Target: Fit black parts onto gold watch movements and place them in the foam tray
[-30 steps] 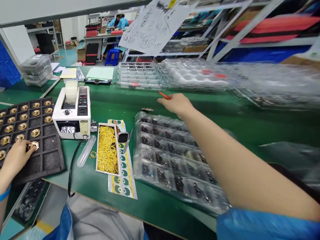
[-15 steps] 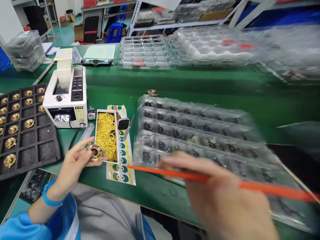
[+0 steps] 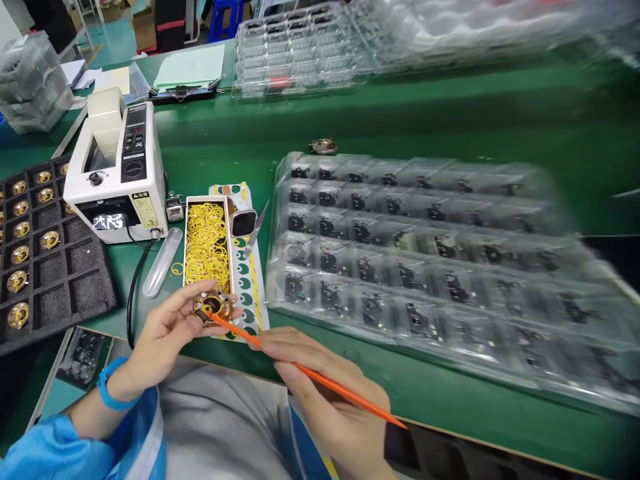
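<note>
My left hand (image 3: pixel 173 330) is closed on a round gold-rimmed part (image 3: pixel 223 305) with a dark middle, held by its edge between thumb and fingers. A thin orange pointed stick (image 3: pixel 330 383) lies in the grip of my right hand (image 3: pixel 325 390), and its tip meets the face of the round part. Right behind the left hand stands a white box (image 3: pixel 187 250) filled with yellow rings (image 3: pixel 207 243). Beside the box lies a sticker sheet (image 3: pixel 257 293) with green shapes, and on it a square watch-like piece (image 3: pixel 243 223) and tweezers (image 3: pixel 259 230).
A white tape dispenser (image 3: pixel 143 220) stands at the left, by a black foam tray (image 3: pixel 95 283) of gold parts. Clear blister trays (image 3: pixel 450 280) with small black parts spread over the right. Another round part (image 3: pixel 323 146) lies behind them. A clear plastic tube (image 3: pixel 163 263) rests near the box.
My right hand has come left from over the blister trays, bringing the orange stick's tip to the round part. My left hand still holds that part. The view has tilted down.
</note>
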Motion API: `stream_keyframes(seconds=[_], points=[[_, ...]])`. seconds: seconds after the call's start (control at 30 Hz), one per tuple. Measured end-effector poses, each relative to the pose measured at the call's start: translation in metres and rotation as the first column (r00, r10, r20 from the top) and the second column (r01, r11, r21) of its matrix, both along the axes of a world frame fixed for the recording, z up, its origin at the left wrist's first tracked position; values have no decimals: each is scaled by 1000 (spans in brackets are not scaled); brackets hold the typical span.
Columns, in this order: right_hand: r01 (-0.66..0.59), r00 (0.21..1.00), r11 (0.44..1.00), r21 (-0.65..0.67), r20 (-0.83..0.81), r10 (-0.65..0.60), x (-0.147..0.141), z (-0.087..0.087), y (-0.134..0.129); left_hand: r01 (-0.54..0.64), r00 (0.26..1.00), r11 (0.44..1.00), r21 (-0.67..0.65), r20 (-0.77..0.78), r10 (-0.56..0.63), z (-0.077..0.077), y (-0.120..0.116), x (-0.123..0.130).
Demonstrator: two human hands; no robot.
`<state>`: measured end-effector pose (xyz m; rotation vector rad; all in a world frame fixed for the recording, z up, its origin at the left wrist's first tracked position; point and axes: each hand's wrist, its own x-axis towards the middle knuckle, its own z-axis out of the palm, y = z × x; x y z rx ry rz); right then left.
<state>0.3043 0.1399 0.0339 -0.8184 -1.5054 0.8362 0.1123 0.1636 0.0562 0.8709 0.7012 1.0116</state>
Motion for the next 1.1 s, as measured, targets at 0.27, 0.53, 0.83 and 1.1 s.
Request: stream_keyframes(seconds=[0.27,0.53,0.83,1.1], points=[[-178,972,953,244,197,131,18,3,6,5,1000,1000,-17,-17,-5,-1,1,-1],[237,966,962,136,74,-249,0,5,-3,-110,989,993,-52,-103,104,-1,-5,11],[75,820,842,534,448,-357,-21,-14,-6,-222,971,968,-118,-119,208,-9,-4,21],[173,953,951,258,201,-228,2,3,-9,-252,954,951,-178,-212,213,-3,4,18]])
